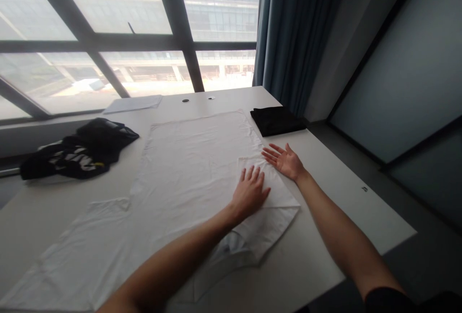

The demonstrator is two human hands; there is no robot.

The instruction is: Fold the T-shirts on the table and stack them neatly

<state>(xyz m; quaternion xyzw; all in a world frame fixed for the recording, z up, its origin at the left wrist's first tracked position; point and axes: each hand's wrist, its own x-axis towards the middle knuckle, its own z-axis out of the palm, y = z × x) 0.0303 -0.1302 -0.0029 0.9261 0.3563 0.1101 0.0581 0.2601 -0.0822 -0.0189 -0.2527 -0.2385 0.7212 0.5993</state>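
Note:
A white T-shirt [187, 168] lies spread flat on the white table [346, 197], its right sleeve folded inward. My left hand [250, 191] rests palm down on that folded sleeve, fingers stretched out. My right hand [285, 161] sits just beside it at the shirt's right edge, palm turned up and fingers spread, holding nothing.
A folded black garment [277, 120] lies at the table's far right corner. A crumpled black garment with white print [77, 151] sits at the left. A flat white sheet [133, 103] lies by the window. A curtain [296, 33] hangs behind; the table's right edge drops to the floor.

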